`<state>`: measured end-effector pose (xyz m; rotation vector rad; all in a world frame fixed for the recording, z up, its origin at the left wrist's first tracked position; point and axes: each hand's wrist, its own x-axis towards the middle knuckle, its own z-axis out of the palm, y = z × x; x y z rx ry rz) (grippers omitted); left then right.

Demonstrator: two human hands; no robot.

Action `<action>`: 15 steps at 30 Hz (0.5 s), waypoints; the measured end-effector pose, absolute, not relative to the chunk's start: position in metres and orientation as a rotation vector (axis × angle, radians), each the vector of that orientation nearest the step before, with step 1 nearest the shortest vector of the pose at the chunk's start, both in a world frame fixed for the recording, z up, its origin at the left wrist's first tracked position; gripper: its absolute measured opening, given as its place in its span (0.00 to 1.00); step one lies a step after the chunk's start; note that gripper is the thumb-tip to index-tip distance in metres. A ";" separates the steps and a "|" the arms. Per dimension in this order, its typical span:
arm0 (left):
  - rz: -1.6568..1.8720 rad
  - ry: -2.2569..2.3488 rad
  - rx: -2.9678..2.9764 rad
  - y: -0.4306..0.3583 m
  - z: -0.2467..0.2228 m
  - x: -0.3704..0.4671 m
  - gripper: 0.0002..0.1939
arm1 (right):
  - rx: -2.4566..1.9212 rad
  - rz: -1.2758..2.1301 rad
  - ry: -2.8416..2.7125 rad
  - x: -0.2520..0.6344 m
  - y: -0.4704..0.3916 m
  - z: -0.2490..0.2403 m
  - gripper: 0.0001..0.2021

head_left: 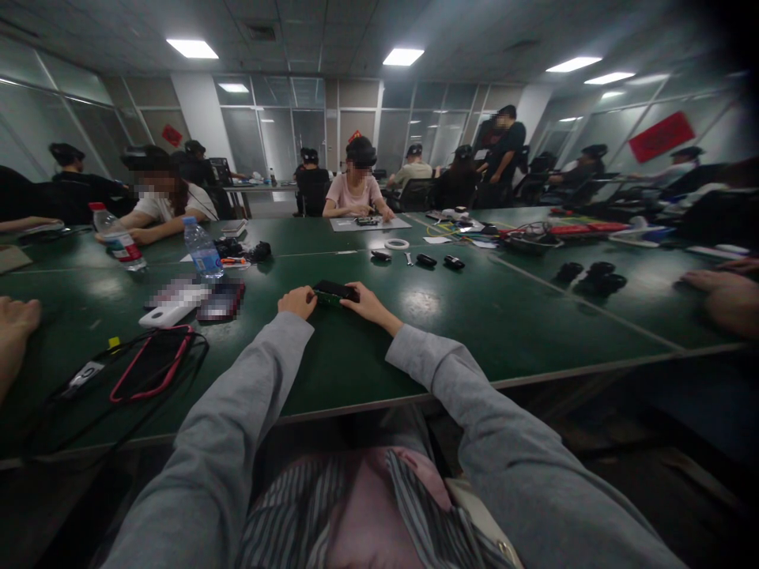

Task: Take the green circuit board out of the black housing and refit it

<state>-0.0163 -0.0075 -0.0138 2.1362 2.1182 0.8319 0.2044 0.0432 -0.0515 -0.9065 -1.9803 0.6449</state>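
Between my two hands is a small black rectangular device [335,289] with a green strip along its near side, held just over the green table. My left hand [297,303] grips its left end, fingers curled and thumb against it. Around the right end close the fingers of my right hand [368,305]. Beyond them lie several small black oval objects [425,260], a small wrench [409,258] and a white ring [397,244] resembling a roll of tape. What the black device is exactly, I cannot make out.
On the left are a pink-framed phone [155,362], a black cord, a white object [174,307] and two bottles, one blue-capped [204,251]. Cables [474,224] lie at the back right. A person [359,190] works opposite; other people's hands rest at both sides.
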 end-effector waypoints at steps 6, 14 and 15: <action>0.740 2.156 2.188 -0.007 -0.012 -0.017 0.12 | -0.914 0.641 -1.993 0.204 0.041 -0.049 0.32; 0.919 2.049 2.143 -0.003 -0.018 -0.020 0.14 | -0.938 0.737 -1.859 0.202 0.042 -0.047 0.27; 1.027 2.007 2.096 -0.001 -0.020 -0.020 0.15 | -0.944 0.787 -1.824 0.202 0.042 -0.046 0.27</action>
